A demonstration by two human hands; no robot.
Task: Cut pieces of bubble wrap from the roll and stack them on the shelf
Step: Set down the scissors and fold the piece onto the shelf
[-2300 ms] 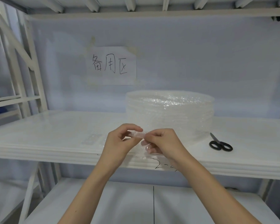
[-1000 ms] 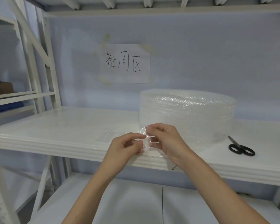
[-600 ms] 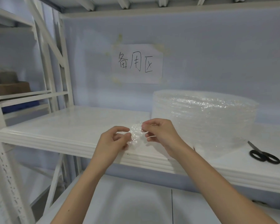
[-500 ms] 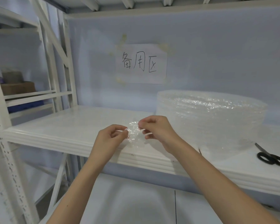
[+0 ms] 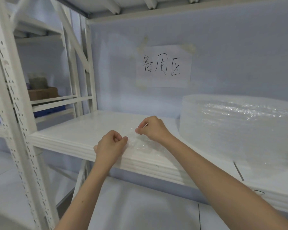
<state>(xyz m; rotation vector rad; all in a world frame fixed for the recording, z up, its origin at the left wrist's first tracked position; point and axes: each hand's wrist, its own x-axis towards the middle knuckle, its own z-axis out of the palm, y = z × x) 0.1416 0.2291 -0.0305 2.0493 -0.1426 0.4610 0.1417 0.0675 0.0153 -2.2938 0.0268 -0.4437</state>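
Observation:
A small clear piece of bubble wrap (image 5: 137,143) lies spread low over the white shelf (image 5: 76,135), near its front edge. My left hand (image 5: 111,143) pinches its left edge and my right hand (image 5: 152,128) pinches its upper right corner. The big roll of bubble wrap (image 5: 236,127) stands on the same shelf to the right of my hands, with a loose sheet trailing from its foot. The scissors are out of view.
A paper sign (image 5: 164,66) with handwritten characters is taped to the back wall. White rack uprights (image 5: 10,100) stand at the left, with a cardboard box (image 5: 42,92) on the neighbouring rack. A lower shelf (image 5: 140,205) lies under my arms.
My view has swung left, so the roll sits further right and the scissors have left the frame. My hands carried the small piece leftward and lowered it, spread out, to the shelf.

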